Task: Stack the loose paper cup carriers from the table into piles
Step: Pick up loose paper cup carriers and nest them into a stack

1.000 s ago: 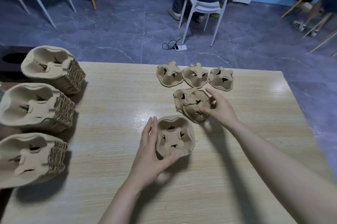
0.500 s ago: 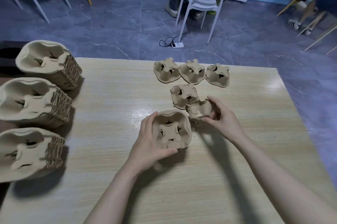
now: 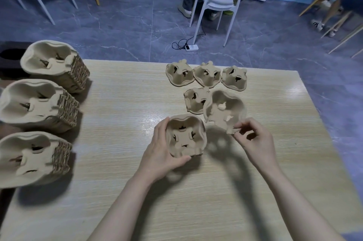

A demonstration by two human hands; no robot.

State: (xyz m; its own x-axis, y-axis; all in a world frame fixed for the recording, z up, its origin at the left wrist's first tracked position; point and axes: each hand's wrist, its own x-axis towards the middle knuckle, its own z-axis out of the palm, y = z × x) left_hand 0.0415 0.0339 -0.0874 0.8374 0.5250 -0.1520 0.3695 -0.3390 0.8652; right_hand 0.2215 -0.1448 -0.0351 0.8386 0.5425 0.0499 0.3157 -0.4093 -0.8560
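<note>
On table (image 3: 117, 162), left grip (image 3: 159, 154) round tan pulp carrier (image 3: 185, 136), right grip (image 3: 253, 138) pinching tilted carrier (image 3: 224, 111).

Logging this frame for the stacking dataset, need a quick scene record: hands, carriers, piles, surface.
left hand: grips the small pile being built, open side up
right hand: pinches the edge of a lifted carrier, tilted, above the table
loose carriers: four upside down, three in a far row, one nearer
finished piles: three tall ones on their sides at the left edge
surface: wooden table
</note>
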